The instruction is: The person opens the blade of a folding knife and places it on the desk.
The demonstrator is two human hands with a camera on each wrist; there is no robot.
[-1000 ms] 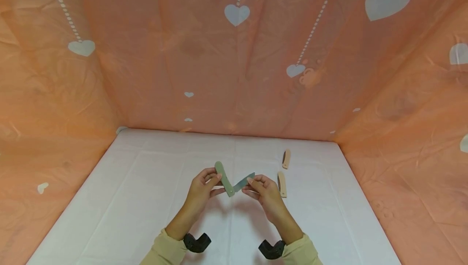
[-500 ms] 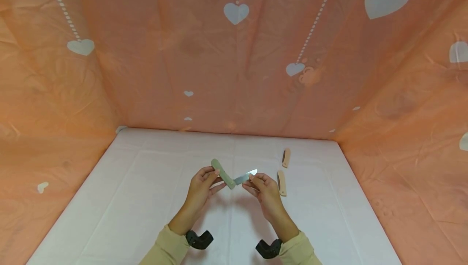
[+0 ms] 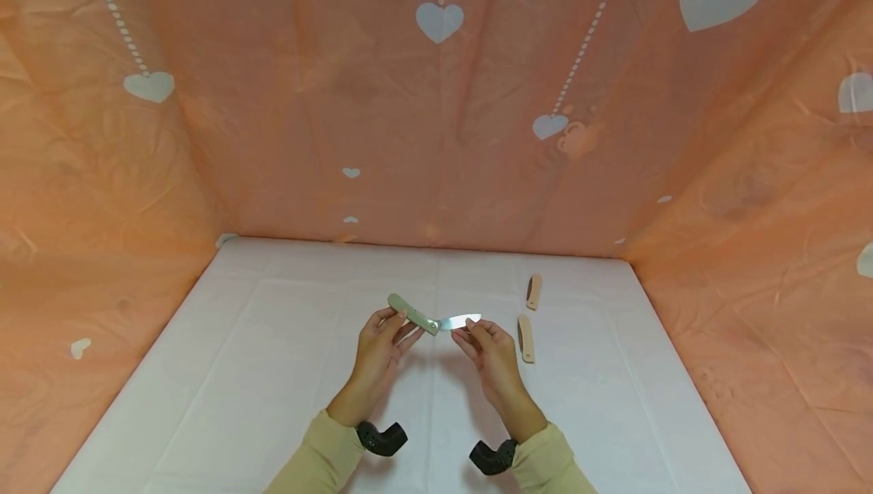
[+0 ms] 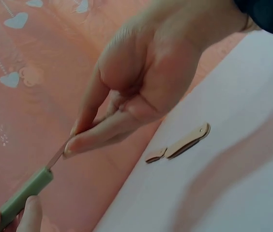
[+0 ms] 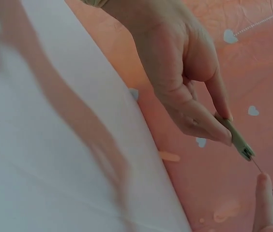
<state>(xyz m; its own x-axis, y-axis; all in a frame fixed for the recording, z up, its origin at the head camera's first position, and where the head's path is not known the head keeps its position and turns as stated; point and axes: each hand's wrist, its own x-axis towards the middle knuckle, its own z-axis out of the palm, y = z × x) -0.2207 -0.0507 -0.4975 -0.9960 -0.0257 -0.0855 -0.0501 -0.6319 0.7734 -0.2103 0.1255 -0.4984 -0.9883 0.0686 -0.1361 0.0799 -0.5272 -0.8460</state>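
Above the table, a folding knife with a green handle [image 3: 413, 315] is held between both hands, its shiny blade [image 3: 458, 322] swung far out. My left hand [image 3: 373, 350] pinches the handle between thumb and fingers. The blade is pinched near its tip by my right hand [image 3: 496, 357]. In the left wrist view the green handle [image 4: 26, 195] sits at the lower left, the right hand's fingertips on the thin blade [image 4: 59, 153]. The right wrist view shows the handle [image 5: 238, 137] nearly end-on, its slot facing the blade.
Two folded knives with tan handles lie on the white table at the right: a nearer one [image 3: 526, 339] and a farther one [image 3: 534, 292]. An orange curtain [image 3: 436, 138] with white hearts surrounds the back and sides of the white table [image 3: 286, 373].
The blade has swung outward from a sharp V with the handle to a wide angle. The handle has tilted flatter, and the hinge has risen. Both hands keep their grip.
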